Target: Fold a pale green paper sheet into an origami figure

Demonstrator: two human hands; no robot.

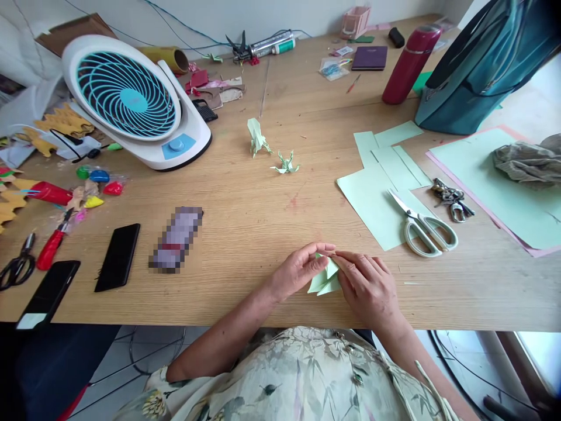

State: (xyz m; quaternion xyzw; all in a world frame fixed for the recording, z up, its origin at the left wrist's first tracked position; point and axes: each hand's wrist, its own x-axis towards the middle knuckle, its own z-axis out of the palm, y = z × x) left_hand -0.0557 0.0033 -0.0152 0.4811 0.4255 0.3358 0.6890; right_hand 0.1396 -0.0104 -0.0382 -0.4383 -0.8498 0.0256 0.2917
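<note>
Wooden table (263, 222) under daylight, cluttered toward the far edge. Near the front edge, left hand (298, 270) and right hand (367, 287) meeting over a pale green folded paper (325, 280), fingertips of both pinching its upper point, the piece lying on the wood between the palms. Just right of the hands, loose green sheets (372, 199) with pale-handled scissors (423, 228) lying across them, and a bunch of keys (451, 199) beside the blades. Farther right, a larger green sheet (482, 175) under a crumpled grey cloth (526, 161). Beyond the hands, mid-table, two finished green paper figures (284, 164), small and well apart from the work. To the left, two dark phones (118, 256) flat on the wood, then red-handled tools (50, 248) and black scissors (17, 269). At the back, a white fan with teal grille (131, 99), a red bottle (409, 64) and a teal bag (477, 76).
</note>
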